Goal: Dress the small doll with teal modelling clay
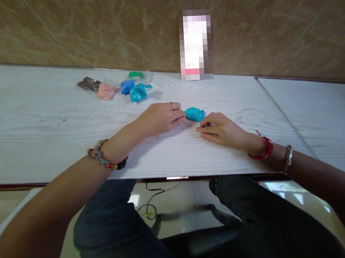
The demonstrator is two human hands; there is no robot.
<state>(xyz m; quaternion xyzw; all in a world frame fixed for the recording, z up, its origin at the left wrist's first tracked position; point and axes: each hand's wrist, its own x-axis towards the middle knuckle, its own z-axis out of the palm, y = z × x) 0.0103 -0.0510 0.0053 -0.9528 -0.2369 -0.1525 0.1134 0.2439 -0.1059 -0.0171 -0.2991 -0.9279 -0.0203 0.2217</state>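
Observation:
A teal lump of modelling clay (194, 114), longish and rounded, is on the white table between my two hands. At its right end shows a small darker blue bit. My left hand (166, 116), a ring on one finger, has its fingertips pinched together at the lump's left tip. The fingers of my right hand (223, 130) are bent and drawn together against the lower right end. They hide part of that end.
Along the back left of the table (60, 150) lie small clear bags of clay: brown (88, 84), pink (106, 91), blue (127, 86), teal (138, 92) and green (135, 74). A blurred-out upright item (195, 45) leans at the marbled wall (98, 32).

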